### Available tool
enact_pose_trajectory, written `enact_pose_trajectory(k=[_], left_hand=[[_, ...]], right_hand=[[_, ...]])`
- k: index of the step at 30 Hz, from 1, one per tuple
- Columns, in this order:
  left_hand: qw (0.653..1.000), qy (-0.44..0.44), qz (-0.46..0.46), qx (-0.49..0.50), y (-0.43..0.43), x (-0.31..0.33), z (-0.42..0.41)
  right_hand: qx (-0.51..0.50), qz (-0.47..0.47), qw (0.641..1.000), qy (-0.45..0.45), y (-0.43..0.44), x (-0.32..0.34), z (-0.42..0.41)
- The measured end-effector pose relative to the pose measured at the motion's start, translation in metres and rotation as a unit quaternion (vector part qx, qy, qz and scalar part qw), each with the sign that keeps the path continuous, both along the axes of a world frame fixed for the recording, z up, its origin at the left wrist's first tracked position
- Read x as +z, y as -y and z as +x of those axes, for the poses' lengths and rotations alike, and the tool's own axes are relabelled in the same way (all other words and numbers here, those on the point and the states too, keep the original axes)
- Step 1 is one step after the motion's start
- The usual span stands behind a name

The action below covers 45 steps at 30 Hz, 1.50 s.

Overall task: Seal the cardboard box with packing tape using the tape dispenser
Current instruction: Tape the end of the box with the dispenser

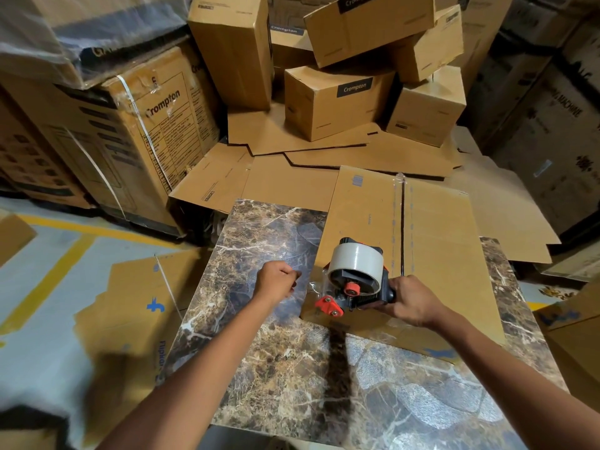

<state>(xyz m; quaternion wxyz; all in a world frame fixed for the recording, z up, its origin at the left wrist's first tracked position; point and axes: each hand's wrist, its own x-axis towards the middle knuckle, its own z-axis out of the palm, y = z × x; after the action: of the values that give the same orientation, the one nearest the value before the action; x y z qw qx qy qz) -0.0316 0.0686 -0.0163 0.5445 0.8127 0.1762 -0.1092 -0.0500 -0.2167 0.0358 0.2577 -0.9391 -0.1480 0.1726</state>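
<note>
Tape dispenser [354, 277] over the near edge of the cardboard box [438, 241], my right hand [412, 303] clamped on its handle; left hand [276, 280] curled just left of the box, pinching tape [312, 285] or not I cannot tell. I'd pull taut, then press along the seam [402, 222]

likely warehouse: stacked cartons [337, 99]

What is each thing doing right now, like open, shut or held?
cardboard box: flat, flaps closed, clear tape along seam
tape dispenser: held, roll loaded
right hand: gripping dispenser handle
left hand: fingers curled, hold unclear
</note>
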Motion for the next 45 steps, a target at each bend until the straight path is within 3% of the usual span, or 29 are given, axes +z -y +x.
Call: enact_pose_trajectory(k=[6, 11, 14, 23, 29, 32, 35, 38, 41, 45], left_hand=[[0.994, -0.069, -0.089, 0.013, 0.016, 0.014, 0.001], [0.987, -0.094, -0.127, 0.041, 0.023, 0.027, -0.003], [0.985, -0.108, -0.121, 0.051, 0.026, 0.033, -0.004], [0.965, -0.157, -0.189, 0.094, 0.029, 0.043, -0.006], [0.981, -0.128, -0.116, 0.094, 0.033, 0.034, -0.008], [0.996, -0.021, 0.046, 0.073, 0.039, 0.025, -0.015], [0.959, 0.107, 0.253, -0.074, 0.055, 0.031, -0.042], [0.888, 0.13, 0.363, -0.252, 0.075, 0.035, -0.067], [0.847, 0.159, 0.412, -0.298, 0.081, 0.029, -0.08], [0.849, 0.161, 0.408, -0.294, 0.079, 0.026, -0.08]], right_hand=[[-0.003, -0.015, 1.0, -0.022, 0.004, -0.003, 0.004], [-0.006, 0.083, 0.988, -0.13, 0.005, 0.006, 0.01], [0.02, 0.077, 0.982, -0.171, 0.005, 0.007, 0.014], [0.071, 0.018, 0.993, -0.089, 0.003, 0.013, 0.016], [0.079, -0.037, 0.994, -0.069, 0.047, 0.019, 0.01], [0.084, -0.032, 0.994, -0.057, 0.047, 0.019, 0.008], [0.102, -0.049, 0.993, -0.04, 0.045, 0.021, 0.007], [0.098, -0.041, 0.994, -0.041, 0.046, 0.02, 0.008], [0.094, -0.032, 0.994, -0.047, 0.048, 0.02, 0.007], [0.107, -0.041, 0.993, -0.036, 0.052, 0.018, 0.006]])
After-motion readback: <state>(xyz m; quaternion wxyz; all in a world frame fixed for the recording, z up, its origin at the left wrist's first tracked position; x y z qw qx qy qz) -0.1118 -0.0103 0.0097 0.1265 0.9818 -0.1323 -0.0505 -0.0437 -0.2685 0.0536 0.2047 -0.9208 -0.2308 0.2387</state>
